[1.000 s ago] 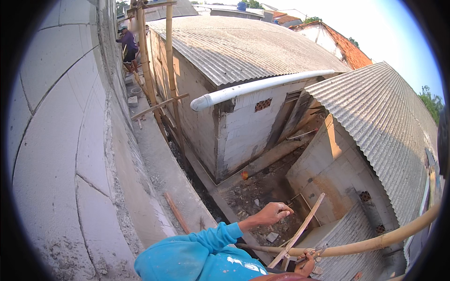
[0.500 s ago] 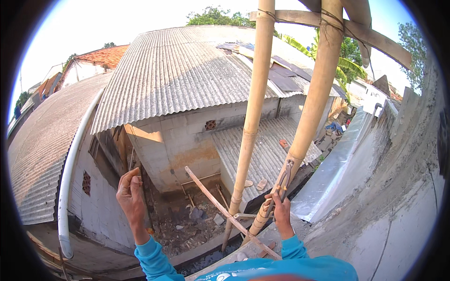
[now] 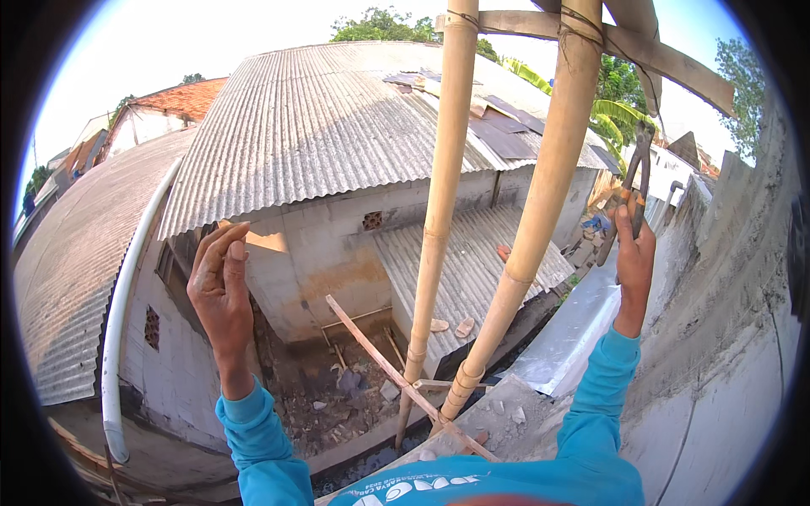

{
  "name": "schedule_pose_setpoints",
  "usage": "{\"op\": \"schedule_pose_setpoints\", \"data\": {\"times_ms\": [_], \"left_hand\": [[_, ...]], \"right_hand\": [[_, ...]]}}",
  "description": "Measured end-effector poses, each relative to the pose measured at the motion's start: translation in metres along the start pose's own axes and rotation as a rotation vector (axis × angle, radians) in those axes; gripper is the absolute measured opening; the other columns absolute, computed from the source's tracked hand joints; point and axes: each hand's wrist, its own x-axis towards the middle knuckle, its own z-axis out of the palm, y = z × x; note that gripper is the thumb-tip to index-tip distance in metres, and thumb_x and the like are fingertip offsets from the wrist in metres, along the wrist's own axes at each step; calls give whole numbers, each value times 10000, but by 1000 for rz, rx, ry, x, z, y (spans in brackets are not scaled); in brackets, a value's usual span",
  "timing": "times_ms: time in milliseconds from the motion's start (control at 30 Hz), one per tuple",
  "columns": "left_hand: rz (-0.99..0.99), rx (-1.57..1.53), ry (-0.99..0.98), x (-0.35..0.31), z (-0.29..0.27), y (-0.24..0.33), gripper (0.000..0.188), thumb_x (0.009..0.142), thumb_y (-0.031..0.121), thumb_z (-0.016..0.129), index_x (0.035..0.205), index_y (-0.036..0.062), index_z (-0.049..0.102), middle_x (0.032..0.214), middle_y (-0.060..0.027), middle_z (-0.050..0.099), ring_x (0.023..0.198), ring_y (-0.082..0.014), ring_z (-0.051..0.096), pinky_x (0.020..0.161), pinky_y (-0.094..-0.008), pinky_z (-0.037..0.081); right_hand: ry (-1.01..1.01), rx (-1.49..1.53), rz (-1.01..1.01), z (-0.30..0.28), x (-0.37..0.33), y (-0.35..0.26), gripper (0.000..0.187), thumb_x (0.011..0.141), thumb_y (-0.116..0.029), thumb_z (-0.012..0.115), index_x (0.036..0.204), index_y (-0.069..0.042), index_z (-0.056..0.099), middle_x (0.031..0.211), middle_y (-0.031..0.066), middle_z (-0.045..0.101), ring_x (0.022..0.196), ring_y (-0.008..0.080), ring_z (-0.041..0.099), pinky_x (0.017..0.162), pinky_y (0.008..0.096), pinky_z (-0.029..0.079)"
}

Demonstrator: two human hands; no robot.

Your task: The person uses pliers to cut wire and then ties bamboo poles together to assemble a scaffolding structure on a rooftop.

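Observation:
My right hand (image 3: 634, 246) is raised beside the thick bamboo pole (image 3: 540, 194), closed round the handles of steel pincers (image 3: 639, 164) whose jaws point up. Out to the left, my left hand (image 3: 223, 291) is lifted with its fingers bent together against the thumb; whatever may be pinched there is too small to make out. Between the hands stands a thinner bamboo pole (image 3: 439, 194). Dark wire (image 3: 582, 32) binds the thick pole to a wooden crosspiece (image 3: 675, 59) overhead.
A slanting wooden batten (image 3: 371, 346) crosses low by the poles' feet. Far below lies a rubble-strewn yard (image 3: 337, 405). Corrugated roofs (image 3: 337, 118) spread ahead and left, with a white pipe (image 3: 126, 337) along one edge. A rough cement wall (image 3: 709, 337) rises on the right.
My right hand has lifted the pincers up and to the right, away from the thick bamboo pole. My left hand has risen and shifted slightly left. The view has turned slightly.

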Motion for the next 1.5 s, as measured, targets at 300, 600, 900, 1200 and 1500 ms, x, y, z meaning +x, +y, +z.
{"op": "schedule_pose_setpoints", "data": {"times_ms": [300, 600, 900, 1200, 1500], "left_hand": [[690, -81, -83, 106, 136, 99, 302, 974, 246, 612, 1159, 25, 704, 1131, -168, 685, 973, -292, 679, 838, -405, 543], [391, -21, -617, 191, 299, 204, 392, 962, 189, 550, 1239, -83, 609, 1152, -303, 638, 1086, -418, 622, 975, -472, 472], [341, -58, -209, 156, 365, 186, 241, 896, 206, 592, 910, 6, 724, 893, -221, 709, 839, -379, 691, 739, -487, 546], [309, -193, -190, 130, 375, 197, 97, 730, 92, 668, 771, 14, 709, 787, -216, 692, 752, -370, 704, 706, -439, 566], [363, -211, -135, 124, 394, 188, 88, 733, 74, 657, 795, 12, 669, 769, -216, 684, 726, -374, 696, 663, -449, 554]], "right_hand": [[-301, -282, -20, -37, 156, -70, 506, 988, -393, 524, 1373, -64, 509, 905, 74, 674, 562, 155, 674, 416, 271, 471], [-402, -485, 28, -55, 163, -125, 472, 999, -352, 534, 1345, -33, 496, 852, 91, 587, 541, 221, 683, 376, 316, 552], [-506, -741, 34, -61, 172, -165, 375, 984, -350, 544, 1087, 10, 522, 795, 95, 618, 555, 240, 703, 419, 318, 583], [-469, -1026, -515, -59, 141, -207, 218, 914, -157, 524, 1026, 30, 523, 713, 88, 611, 490, 234, 666, 425, 337, 567], [-386, -1386, -288, -71, 239, -186, 194, 844, -124, 578, 957, 34, 578, 707, 133, 649, 581, 244, 673, 536, 394, 554]]}}
